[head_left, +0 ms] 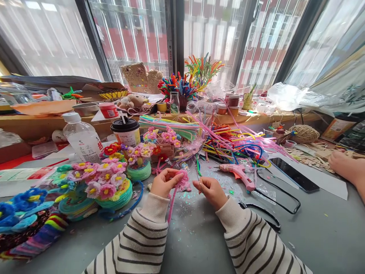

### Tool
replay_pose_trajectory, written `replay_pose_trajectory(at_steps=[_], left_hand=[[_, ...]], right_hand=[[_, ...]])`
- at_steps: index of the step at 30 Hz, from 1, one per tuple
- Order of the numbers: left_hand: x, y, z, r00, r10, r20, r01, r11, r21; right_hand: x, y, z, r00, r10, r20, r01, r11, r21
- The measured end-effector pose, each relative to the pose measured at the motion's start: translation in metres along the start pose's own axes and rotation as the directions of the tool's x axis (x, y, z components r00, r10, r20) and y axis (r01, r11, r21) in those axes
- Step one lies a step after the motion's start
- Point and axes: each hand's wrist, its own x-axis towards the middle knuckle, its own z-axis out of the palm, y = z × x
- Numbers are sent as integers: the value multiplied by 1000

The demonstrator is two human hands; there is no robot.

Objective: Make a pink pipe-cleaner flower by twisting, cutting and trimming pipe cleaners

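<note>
My left hand (164, 182) pinches a pink pipe cleaner (172, 201) whose upper end is curled into a fuzzy pink ball (184, 183); its tail hangs down past my striped sleeve. My right hand (209, 190) sits just right of it, fingers closed on a thin green stick (197, 173) that points up and away. Both hands hover above the grey table (199, 232), which is sprinkled with glitter flakes.
Pipe-cleaner flower baskets (110, 186) crowd the left. A pink glue gun (238, 173) with black cable, a phone (293, 174) and loose pipe cleaners (228, 142) lie right. A bottle (82, 139) and cup (126, 131) stand behind. Another person's hand (346, 165) rests far right.
</note>
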Motion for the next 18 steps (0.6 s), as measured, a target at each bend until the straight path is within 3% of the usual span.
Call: replay_pose_trajectory(at_steps=[12,15,18], left_hand=[[-3,-7,3,981,-81,176,53,986,156],[-2,-7,3,963,-157,217,130,982,134],[-3,-4,2,941,-195,278,175,980,95]], right_hand=[[2,-1,2,995,71,69,-85,969,234],[2,1,5,987,147,67,-161,918,363],[2,3,7,962,270,49,-254,808,532]])
